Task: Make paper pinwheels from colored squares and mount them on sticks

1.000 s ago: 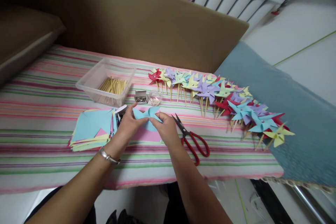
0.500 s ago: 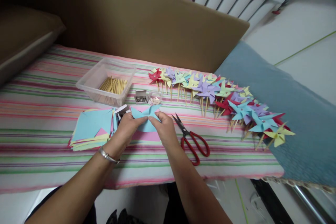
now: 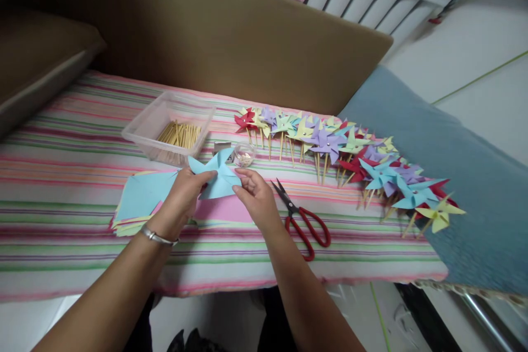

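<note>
A light-blue paper pinwheel head, its points folded toward the middle, is held up above the table. On its left side my left hand pinches it, thumb lying over the paper near the centre. The thumb and fingers of my right hand close on its right edge. Beneath it lies a pink paper sheet on the striped cloth. To the left, partly behind my left hand, is a stack of coloured paper with a blue sheet on top. Red-handled scissors lie beside my right hand, blades pointing away.
Behind my hands stand a clear plastic box of wooden sticks, a small box partly covered by the pinwheel, and a round clear tub. Several finished pinwheels line the right side. A cardboard panel rises behind.
The blue pinwheel head has shifted left and turned, its folded face now showing more. My left hand moved left with it, and my right thumb went from the centre to the right edge.
</note>
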A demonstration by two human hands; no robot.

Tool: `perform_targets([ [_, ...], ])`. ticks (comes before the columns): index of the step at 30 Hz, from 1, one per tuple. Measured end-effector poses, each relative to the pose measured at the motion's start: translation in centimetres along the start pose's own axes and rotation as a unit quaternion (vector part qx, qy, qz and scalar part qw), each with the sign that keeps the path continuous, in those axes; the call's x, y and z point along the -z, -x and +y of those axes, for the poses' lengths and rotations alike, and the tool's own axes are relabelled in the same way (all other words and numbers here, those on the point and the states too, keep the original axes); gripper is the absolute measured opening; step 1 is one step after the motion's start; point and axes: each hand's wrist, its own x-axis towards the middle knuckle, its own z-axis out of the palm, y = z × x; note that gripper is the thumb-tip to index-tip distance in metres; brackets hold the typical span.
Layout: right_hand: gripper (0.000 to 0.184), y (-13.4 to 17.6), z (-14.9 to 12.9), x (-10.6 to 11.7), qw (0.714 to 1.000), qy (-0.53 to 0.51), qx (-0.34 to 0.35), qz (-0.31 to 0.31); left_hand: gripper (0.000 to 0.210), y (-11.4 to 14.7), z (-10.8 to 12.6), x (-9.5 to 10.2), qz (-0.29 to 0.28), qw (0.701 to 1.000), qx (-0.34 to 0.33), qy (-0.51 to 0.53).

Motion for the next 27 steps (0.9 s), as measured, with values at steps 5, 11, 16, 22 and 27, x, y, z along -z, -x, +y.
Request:
perform_targets([
  [5, 0.031, 0.19, 0.1, -0.21, 1.0, 0.012, 0.019, -0.014, 0.019, 0.05, 0.04, 0.11, -0.017, 0.999, 0.032, 0.009],
  [11, 0.026, 0.02, 0.28, 0.06, 0.998, 0.061, 0.027, 0.023, 0.02, 0.27, 0.26, -0.05, -0.023, 0.999, 0.041, 0.02],
  [16, 0.028, 0.15, 0.12, 0.46, 0.982, 0.163, 0.094, -0.008, 0.021, 0.16, 0.32, 0.01, -0.029, 0.998, 0.045, 0.037],
  [22, 0.032, 0.3, -0.39, 0.47, 0.965, 0.211, 0.144, -0.064, 0.025, 0.33, 0.71, -0.08, -0.024, 0.998, 0.058, 0.014],
  [27, 0.03, 0.33, -0.41, 0.38, 0.966, 0.217, 0.127, -0.066, 0.023, 0.26, 0.57, 0.03, -0.028, 0.998, 0.059, 0.015],
])
